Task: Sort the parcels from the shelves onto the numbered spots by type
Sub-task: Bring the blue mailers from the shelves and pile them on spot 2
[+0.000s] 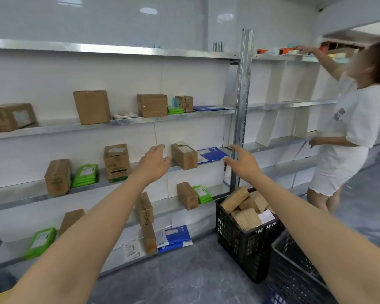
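Observation:
Both my arms reach toward the metal shelves [140,120]. My left hand [155,162] and my right hand [242,161] are open and empty, one on each side of a brown cardboard box [184,155] on the third shelf; neither touches it. A blue flat mailer [212,154] lies just right of that box. Other brown boxes [116,162], green mailers [85,175] and blue mailers [173,238] are spread over the shelves. No numbered spots are in view.
A black plastic crate [239,240] full of brown parcels stands on the grey floor at the shelf's foot, with a second dark crate [294,270] in front of it. A person in white [347,137] stands at the right, reaching to the top shelf.

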